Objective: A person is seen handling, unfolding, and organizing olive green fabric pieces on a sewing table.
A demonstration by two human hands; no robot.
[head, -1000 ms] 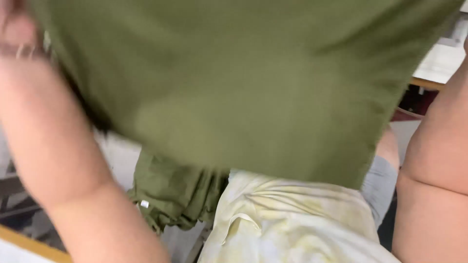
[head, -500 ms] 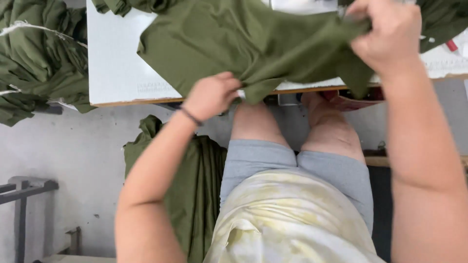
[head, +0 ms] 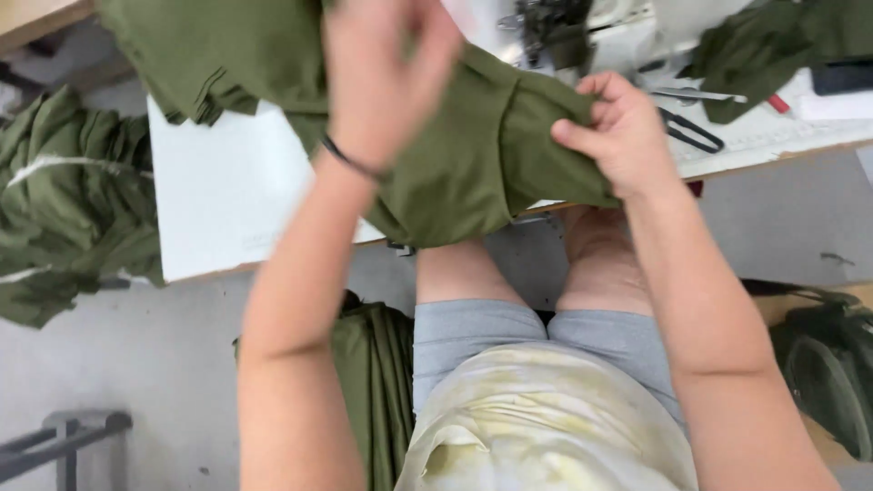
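Observation:
An olive green garment (head: 455, 173) lies bunched on the white sewing table (head: 227, 200) and hangs over its front edge above my knees. My right hand (head: 618, 132) pinches a fold of that cloth at the table's edge. My left hand (head: 382, 73) is raised over the cloth with a dark band on its wrist; its fingers curl toward the fabric, and whether they grip it is hidden.
A sewing machine (head: 564, 32) stands at the back of the table, with black scissors (head: 687, 132) and a red pen (head: 777, 102) to its right. Piles of green cloth lie at the left (head: 64, 209), beside my left leg (head: 373, 382), and at the table's far right (head: 764, 45).
The view has dropped from cloth held close to my face to the table. Both hands have brought the green garment down onto the table, and my left hand has risen above it.

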